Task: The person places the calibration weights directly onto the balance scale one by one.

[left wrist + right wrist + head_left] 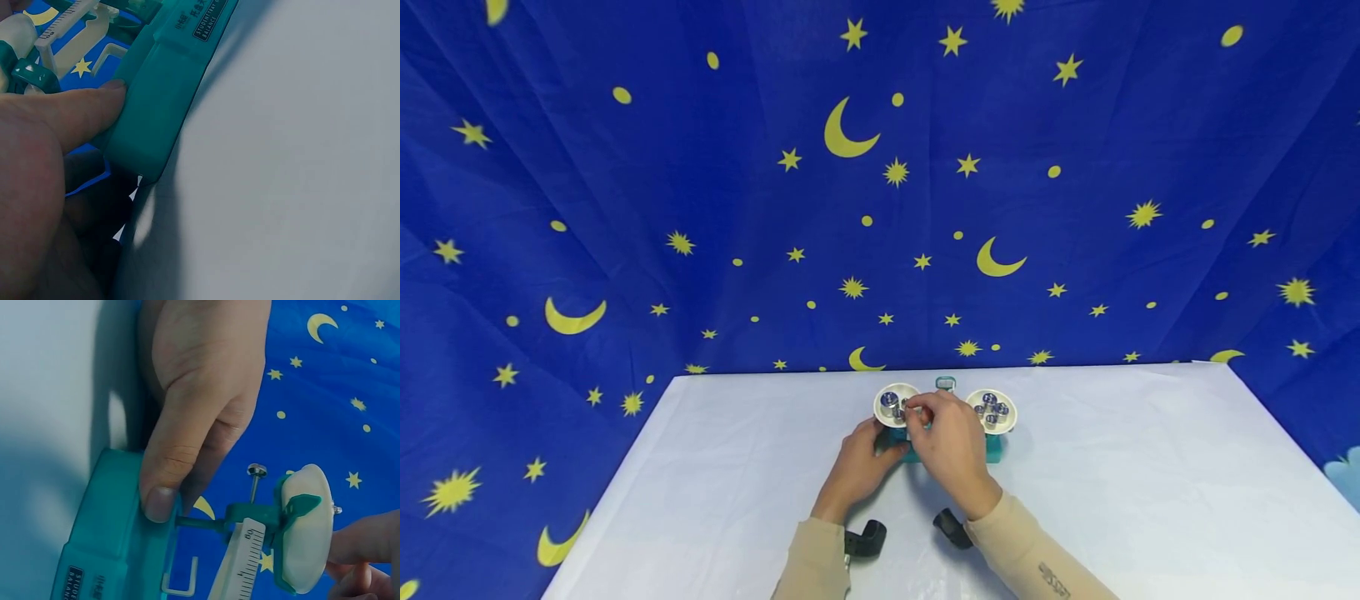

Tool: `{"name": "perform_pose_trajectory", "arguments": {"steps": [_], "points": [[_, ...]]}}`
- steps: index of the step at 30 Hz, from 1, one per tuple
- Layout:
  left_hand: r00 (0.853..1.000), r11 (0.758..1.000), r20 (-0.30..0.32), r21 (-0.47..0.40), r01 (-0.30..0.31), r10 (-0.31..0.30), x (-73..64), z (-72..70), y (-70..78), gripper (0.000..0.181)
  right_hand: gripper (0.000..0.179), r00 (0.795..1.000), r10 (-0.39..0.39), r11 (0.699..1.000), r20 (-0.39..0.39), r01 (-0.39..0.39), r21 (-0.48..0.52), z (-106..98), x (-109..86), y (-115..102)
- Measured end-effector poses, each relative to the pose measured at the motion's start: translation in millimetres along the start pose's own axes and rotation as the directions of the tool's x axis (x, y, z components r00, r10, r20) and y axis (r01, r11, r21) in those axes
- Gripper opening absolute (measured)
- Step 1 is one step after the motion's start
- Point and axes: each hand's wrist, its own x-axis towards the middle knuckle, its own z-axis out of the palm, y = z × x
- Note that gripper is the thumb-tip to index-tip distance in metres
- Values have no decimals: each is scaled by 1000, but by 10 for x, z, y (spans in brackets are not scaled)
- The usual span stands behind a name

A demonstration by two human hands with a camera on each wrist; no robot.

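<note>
A teal student balance stands on the white table. My left hand grips the left end of its base, thumb on top and the other fingers partly hidden behind. Above the left pan, my right hand has its thumb and fingertips together at a small metal weight beside the rim. A larger shiny weight stands in that pan. Several metal weights sit in the right pan. The right wrist view shows the graduated beam and the fingers behind the white pan.
Behind the table hangs a blue cloth with yellow stars and moons. A small teal loop sticks up behind the balance, between the pans. Black wrist mounts show beside both sleeves.
</note>
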Motion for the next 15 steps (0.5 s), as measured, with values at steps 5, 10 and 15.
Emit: {"name": "perform_pose_trajectory", "arguments": {"steps": [5, 10, 15], "points": [[1000, 1000, 2, -5, 8, -8, -8, 1, -1, 57, 6, 999, 27, 1000, 34, -27, 6, -13, 17, -4], [1000, 1000, 5, -3, 13, -13, -4, 3, -4, 56, 6, 997, 56, 998, 55, -56, 3, -5, 37, 9], [1000, 1000, 8, -1, 22, -22, 4, 3, -3, 56, 6, 995, 72, 997, 67, -72, 0, -4, 49, 15]]}}
